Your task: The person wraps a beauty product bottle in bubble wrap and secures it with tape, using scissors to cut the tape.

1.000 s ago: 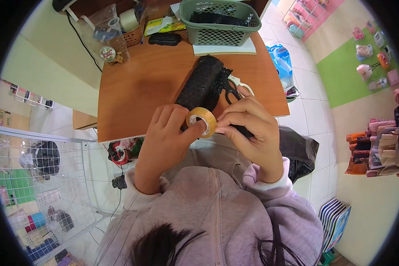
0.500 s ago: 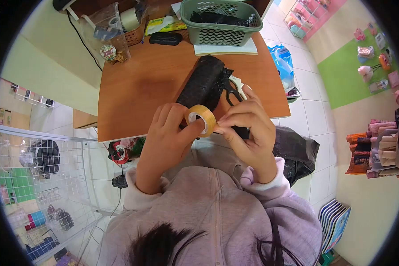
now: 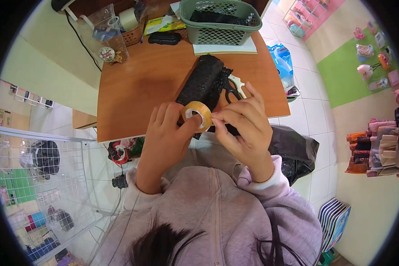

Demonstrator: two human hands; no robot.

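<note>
A roll of yellowish clear tape (image 3: 203, 111) is held above the front edge of the desk. My left hand (image 3: 166, 133) is closed on the roll, with the thumb at its core. At the roll's right side, my right hand (image 3: 248, 122) pinches with thumb and forefinger, apparently on the tape's edge or loose end; the film itself is too thin to make out. Just beyond the hands lies a bundle wrapped in black bubble wrap (image 3: 202, 79). Scissors (image 3: 231, 91) with black and white handles rest to its right, partly hidden by my right hand.
On the wooden desk (image 3: 137, 95) stand a green plastic basket (image 3: 221, 33) with black material inside, a black case (image 3: 164, 38), a yellow packet (image 3: 164, 25) and a clear bag (image 3: 113, 48). A black plastic bag (image 3: 295, 150) is right of my lap; a white wire rack (image 3: 44, 177) stands left.
The tape roll has shifted slightly left and tilted a little. My right hand has moved slightly left with it, still pinching at its edge.
</note>
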